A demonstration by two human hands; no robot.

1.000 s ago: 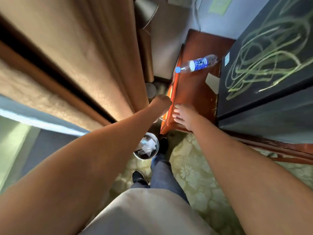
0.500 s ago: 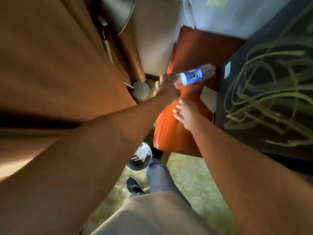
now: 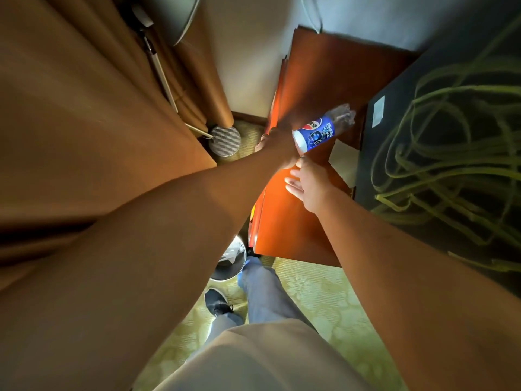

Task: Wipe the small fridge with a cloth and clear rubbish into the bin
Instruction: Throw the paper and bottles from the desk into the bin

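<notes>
At nine o'clock, brown curtain (image 3: 93,114) filling the left side, with a round ribbed floor-lamp base (image 3: 224,140) at its foot on the patterned carpet (image 3: 318,300). At six o'clock, below the left forearm, round metal bin (image 3: 229,263) with pale rubbish inside, beside a dark shoe (image 3: 216,301). At centre, left hand (image 3: 277,146) gripping the cap end of a clear plastic bottle (image 3: 320,134) with blue label, tilted, its far end raised toward one o'clock over the red-brown wooden cabinet (image 3: 284,227). Just beside it, right hand (image 3: 308,183) relaxed, fingers straight, resting flat on the cabinet top. At three o'clock, black surface (image 3: 451,142) with green looping lines, small white sticker (image 3: 378,110) near its corner.
</notes>
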